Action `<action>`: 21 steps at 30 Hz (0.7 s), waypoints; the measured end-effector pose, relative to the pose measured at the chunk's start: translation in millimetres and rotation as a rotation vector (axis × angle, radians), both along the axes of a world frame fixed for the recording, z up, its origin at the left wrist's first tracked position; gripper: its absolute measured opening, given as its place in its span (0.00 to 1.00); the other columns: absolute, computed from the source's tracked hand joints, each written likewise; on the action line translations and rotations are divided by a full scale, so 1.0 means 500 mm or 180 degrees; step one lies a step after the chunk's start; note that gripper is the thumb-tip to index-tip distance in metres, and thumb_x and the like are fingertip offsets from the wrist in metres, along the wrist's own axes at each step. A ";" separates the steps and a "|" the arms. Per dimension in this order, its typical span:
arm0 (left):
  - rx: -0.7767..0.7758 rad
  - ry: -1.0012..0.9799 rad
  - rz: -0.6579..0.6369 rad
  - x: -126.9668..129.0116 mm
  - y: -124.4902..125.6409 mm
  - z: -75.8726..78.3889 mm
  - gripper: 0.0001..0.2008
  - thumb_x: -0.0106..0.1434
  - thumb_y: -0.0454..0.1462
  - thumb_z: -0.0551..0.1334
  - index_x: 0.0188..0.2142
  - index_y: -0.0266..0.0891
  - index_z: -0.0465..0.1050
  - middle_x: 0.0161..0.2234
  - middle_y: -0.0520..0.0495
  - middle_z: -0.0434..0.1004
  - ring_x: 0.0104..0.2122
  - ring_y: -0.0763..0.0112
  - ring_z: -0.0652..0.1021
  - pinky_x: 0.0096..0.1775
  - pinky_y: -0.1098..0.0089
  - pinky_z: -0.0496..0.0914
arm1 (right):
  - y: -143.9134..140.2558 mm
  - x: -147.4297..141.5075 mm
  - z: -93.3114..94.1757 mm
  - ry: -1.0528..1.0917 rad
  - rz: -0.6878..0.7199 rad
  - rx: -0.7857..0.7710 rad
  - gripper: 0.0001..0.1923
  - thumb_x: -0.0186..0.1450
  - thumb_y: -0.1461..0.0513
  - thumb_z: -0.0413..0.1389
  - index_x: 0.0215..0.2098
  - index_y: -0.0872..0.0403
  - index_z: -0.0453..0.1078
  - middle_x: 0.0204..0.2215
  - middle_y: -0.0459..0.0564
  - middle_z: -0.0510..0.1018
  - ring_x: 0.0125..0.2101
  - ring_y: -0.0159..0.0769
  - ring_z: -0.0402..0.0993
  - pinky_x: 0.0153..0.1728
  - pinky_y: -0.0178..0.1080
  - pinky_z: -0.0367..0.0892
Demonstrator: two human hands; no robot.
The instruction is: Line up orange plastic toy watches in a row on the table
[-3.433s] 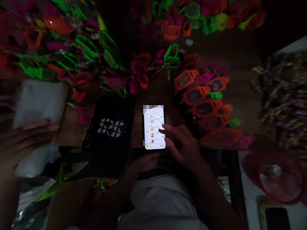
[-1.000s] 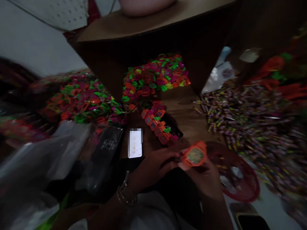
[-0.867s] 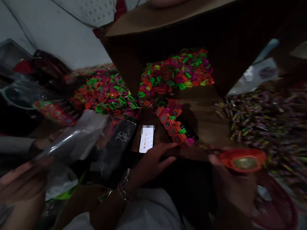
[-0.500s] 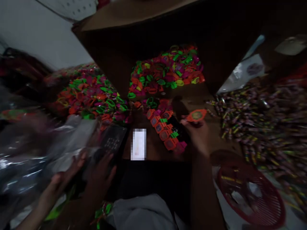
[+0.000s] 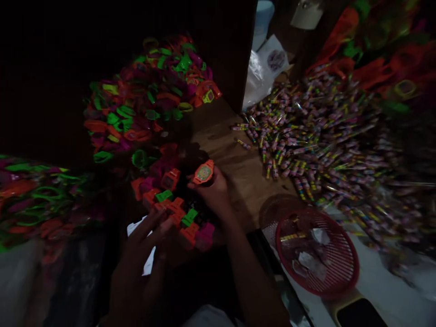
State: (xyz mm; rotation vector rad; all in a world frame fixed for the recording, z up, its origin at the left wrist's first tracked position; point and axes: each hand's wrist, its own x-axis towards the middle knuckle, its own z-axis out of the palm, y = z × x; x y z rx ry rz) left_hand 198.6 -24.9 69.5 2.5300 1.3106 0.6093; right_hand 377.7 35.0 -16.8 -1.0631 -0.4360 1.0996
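Note:
My right hand (image 5: pixel 216 193) is closed around an orange toy watch (image 5: pixel 204 172), its face turned up. Stretched fingers of my left hand (image 5: pixel 145 245) lie low over the table, just short of a row of toy watches. This row holds orange watches (image 5: pixel 189 234) with bits of green strap (image 5: pixel 190 218) and a magenta watch (image 5: pixel 205 236) at the near end. Whether the left fingertips touch the orange watches is too dark to tell. Beneath the left hand a bright white rectangle (image 5: pixel 149 261) is partly covered.
A heap of coloured toy watches (image 5: pixel 166 97) spills from a dark box at the back. More watches (image 5: pixel 41 195) lie at left. Many small wrapped sticks (image 5: pixel 306 136) spread over the right side. A red plastic basket (image 5: pixel 352 268) with scraps stands at front right.
The view has swung right. My left hand has come from the dark packets at left to the row of watches. My right hand still holds the orange watch. Another hand at far left is out of view.

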 end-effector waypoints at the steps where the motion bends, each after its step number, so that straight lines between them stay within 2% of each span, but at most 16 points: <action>1: 0.0031 0.0025 -0.0078 0.006 0.008 -0.002 0.18 0.68 0.35 0.56 0.55 0.53 0.68 0.59 0.54 0.71 0.61 0.66 0.70 0.59 0.64 0.68 | 0.001 -0.002 -0.002 -0.0190 0.0009 -0.0120 0.25 0.44 0.58 0.69 0.36 0.50 0.64 0.31 0.43 0.81 0.34 0.37 0.79 0.39 0.39 0.73; 3: 0.0047 -0.0002 0.0026 0.012 0.009 -0.006 0.18 0.68 0.34 0.55 0.55 0.53 0.68 0.59 0.54 0.71 0.61 0.66 0.69 0.59 0.65 0.67 | 0.000 -0.007 -0.002 -0.0673 0.0073 -0.0337 0.21 0.47 0.60 0.67 0.36 0.50 0.65 0.31 0.42 0.80 0.34 0.36 0.78 0.37 0.38 0.72; 7: -0.0122 -0.0208 0.0565 -0.001 -0.017 -0.012 0.14 0.69 0.38 0.55 0.52 0.51 0.71 0.58 0.53 0.72 0.58 0.65 0.72 0.55 0.64 0.70 | -0.006 -0.012 0.008 -0.1349 0.0199 -0.0431 0.17 0.50 0.65 0.64 0.35 0.49 0.65 0.30 0.42 0.80 0.33 0.38 0.79 0.32 0.35 0.70; 10: -0.0106 -0.0068 0.0795 -0.038 -0.035 -0.014 0.14 0.69 0.40 0.54 0.51 0.50 0.71 0.56 0.51 0.75 0.54 0.64 0.76 0.50 0.64 0.73 | -0.013 -0.013 0.015 -0.1618 0.0314 -0.0416 0.15 0.52 0.65 0.62 0.35 0.49 0.64 0.30 0.44 0.80 0.34 0.40 0.79 0.30 0.34 0.68; 14: 0.0060 0.0208 0.0679 -0.108 -0.061 -0.016 0.14 0.68 0.37 0.54 0.51 0.50 0.71 0.52 0.51 0.78 0.49 0.67 0.80 0.43 0.69 0.77 | -0.020 -0.016 0.011 -0.2057 0.0329 -0.0665 0.15 0.52 0.62 0.63 0.35 0.48 0.63 0.28 0.45 0.80 0.32 0.43 0.79 0.28 0.35 0.66; 18: 0.0183 0.0141 0.0938 -0.153 -0.099 -0.010 0.14 0.67 0.37 0.53 0.48 0.48 0.73 0.48 0.52 0.81 0.45 0.68 0.81 0.42 0.70 0.77 | -0.016 -0.015 -0.008 -0.2389 0.0328 -0.0739 0.17 0.52 0.59 0.61 0.39 0.49 0.65 0.28 0.47 0.79 0.33 0.44 0.78 0.28 0.35 0.65; 21: 0.0331 0.0014 0.1083 -0.175 -0.125 -0.006 0.13 0.67 0.38 0.53 0.45 0.46 0.75 0.44 0.51 0.83 0.42 0.67 0.82 0.40 0.71 0.77 | -0.006 -0.012 -0.029 -0.2324 0.0420 -0.0693 0.19 0.49 0.61 0.60 0.39 0.48 0.66 0.23 0.44 0.76 0.29 0.43 0.76 0.29 0.36 0.65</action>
